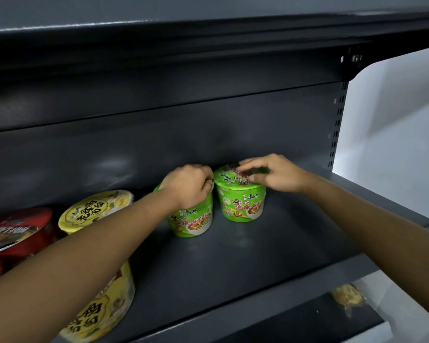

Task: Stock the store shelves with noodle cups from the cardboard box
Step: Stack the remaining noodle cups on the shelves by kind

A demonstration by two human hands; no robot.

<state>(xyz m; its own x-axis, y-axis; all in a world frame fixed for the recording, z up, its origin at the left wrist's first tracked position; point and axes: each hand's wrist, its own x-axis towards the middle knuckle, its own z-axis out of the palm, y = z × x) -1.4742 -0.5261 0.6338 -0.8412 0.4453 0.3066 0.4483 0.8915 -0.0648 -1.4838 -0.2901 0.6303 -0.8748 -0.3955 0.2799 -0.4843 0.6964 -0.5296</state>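
Two green noodle cups stand side by side near the back of a dark grey shelf [233, 263]. My left hand [188, 186] grips the top of the left green cup [193, 221] from above, fingers curled over its lid. My right hand [273, 174] rests on the lid of the right green cup [240, 204], fingertips curled at the lid's rim. Both cups stand upright on the shelf and almost touch each other. The cardboard box is out of view.
Two yellow noodle cups [94, 209] [107, 305] and red noodle cups [15, 231] stand at the left. The shelf above [208, 40] hangs low overhead. A slotted upright [337, 120] marks the shelf's right end. A packet [347, 297] lies on the lower shelf.
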